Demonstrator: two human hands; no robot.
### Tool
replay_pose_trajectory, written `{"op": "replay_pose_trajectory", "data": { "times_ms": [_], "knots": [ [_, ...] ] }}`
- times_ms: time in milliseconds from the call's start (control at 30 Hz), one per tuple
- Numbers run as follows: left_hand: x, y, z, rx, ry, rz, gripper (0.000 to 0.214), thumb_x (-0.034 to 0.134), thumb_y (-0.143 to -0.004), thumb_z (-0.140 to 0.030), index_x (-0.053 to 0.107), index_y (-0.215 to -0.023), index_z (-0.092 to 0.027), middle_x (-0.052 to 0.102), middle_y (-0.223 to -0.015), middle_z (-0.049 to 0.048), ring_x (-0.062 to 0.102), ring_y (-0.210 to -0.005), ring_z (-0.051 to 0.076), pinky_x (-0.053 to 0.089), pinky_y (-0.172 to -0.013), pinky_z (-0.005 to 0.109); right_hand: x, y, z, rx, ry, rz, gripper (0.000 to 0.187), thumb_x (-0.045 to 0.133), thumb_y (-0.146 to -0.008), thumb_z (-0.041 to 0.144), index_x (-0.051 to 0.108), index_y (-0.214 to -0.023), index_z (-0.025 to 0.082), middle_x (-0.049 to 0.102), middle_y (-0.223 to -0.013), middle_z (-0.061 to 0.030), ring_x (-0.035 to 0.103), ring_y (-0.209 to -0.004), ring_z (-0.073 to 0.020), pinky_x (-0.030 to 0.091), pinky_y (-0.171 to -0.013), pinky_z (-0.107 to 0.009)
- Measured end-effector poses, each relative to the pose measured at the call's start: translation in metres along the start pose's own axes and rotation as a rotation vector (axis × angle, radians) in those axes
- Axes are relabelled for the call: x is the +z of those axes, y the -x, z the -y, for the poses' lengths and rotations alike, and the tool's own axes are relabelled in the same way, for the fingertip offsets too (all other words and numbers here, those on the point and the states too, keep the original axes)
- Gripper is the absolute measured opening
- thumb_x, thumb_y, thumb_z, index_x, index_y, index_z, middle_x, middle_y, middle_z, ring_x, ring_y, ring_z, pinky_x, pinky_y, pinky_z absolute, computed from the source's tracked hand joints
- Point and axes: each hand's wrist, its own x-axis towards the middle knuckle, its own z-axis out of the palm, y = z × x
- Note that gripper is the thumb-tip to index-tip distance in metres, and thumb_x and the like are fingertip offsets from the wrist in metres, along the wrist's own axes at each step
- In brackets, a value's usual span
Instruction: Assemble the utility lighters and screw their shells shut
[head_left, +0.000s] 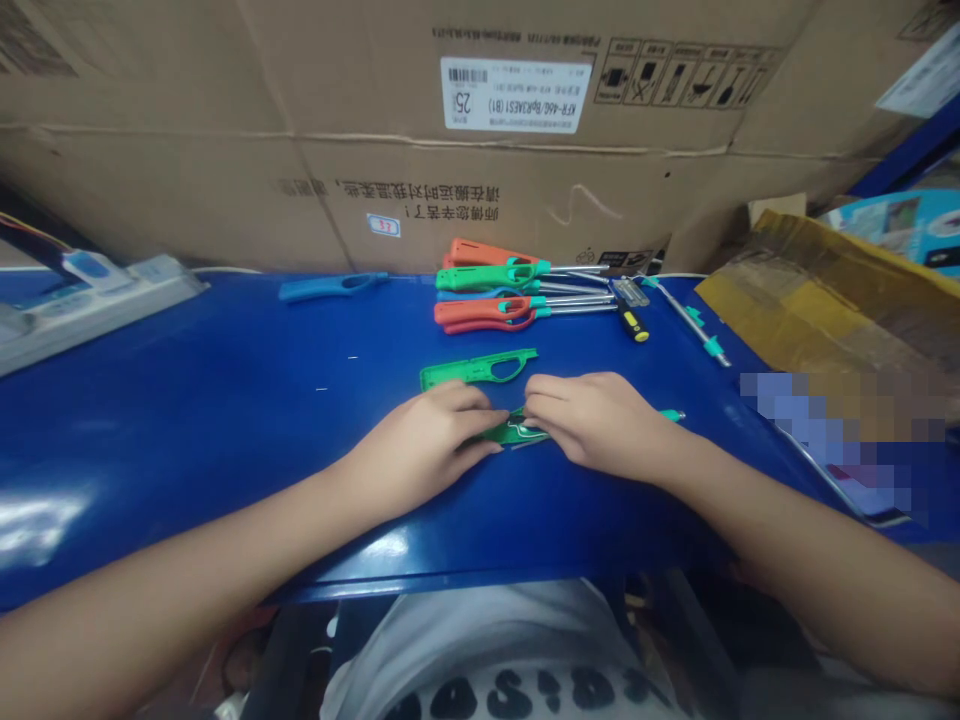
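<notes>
Both hands meet over a green lighter half-shell (504, 432) with a thin white wire lying in it. My left hand (442, 435) pinches its left end between thumb and fingers. From above, my right hand (589, 420) has its fingers closed at the shell's middle; the fingertips hide whatever they press on. A teal-green tip (673, 415) pokes out to the right, beyond the right hand. Just behind the hands lies another green half-shell (469, 371) with a looped trigger guard, its inner side facing up.
Several long-nosed lighters (487, 312) are stacked at the back, beside a black-and-yellow screwdriver (634, 322). A blue half-shell (330, 287) lies left of them, a loose metal tube (694, 330) right. A power strip (112, 295), yellow-taped package (832, 300) and cardboard wall (300, 200) border the blue table (187, 430).
</notes>
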Motion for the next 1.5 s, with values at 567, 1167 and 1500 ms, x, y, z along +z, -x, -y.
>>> {"op": "replay_pose_trajectory", "data": {
  "times_ms": [567,1167,1500],
  "knots": [
    [-0.003,0.002,-0.002,-0.007,0.017,0.059,0.03,0.056,-0.1,-0.019,0.069,-0.127,-0.017,0.068,-0.114,0.0105,0.064,-0.107,0.023,0.055,-0.096,0.039,-0.003,0.001,-0.003,0.035,-0.092,-0.034,0.026,0.052,-0.103,0.032,0.072,-0.09,0.022,0.073,-0.095,-0.001,0.063,-0.076,-0.0135,0.033,-0.063,-0.031],
    [-0.013,0.002,-0.015,-0.056,-0.17,0.126,0.027,0.052,-0.1,-0.018,0.073,-0.117,-0.018,0.067,-0.106,0.0095,0.067,-0.092,0.021,0.058,-0.083,0.034,-0.006,0.002,-0.012,0.079,-0.365,-0.104,0.016,0.061,-0.098,0.033,0.07,-0.092,0.022,0.072,-0.098,-0.0031,0.065,-0.092,-0.0169,0.045,-0.077,-0.028],
    [-0.007,0.004,-0.01,-0.01,0.049,0.075,0.036,0.05,-0.098,-0.009,0.064,-0.128,-0.022,0.065,-0.123,0.0079,0.059,-0.115,0.024,0.051,-0.1,0.04,-0.019,0.009,-0.022,-0.001,-0.637,0.165,0.004,0.068,-0.092,0.023,0.068,-0.094,0.02,0.065,-0.095,-0.001,0.056,-0.074,-0.0104,0.042,-0.067,-0.024]
  ]
}}
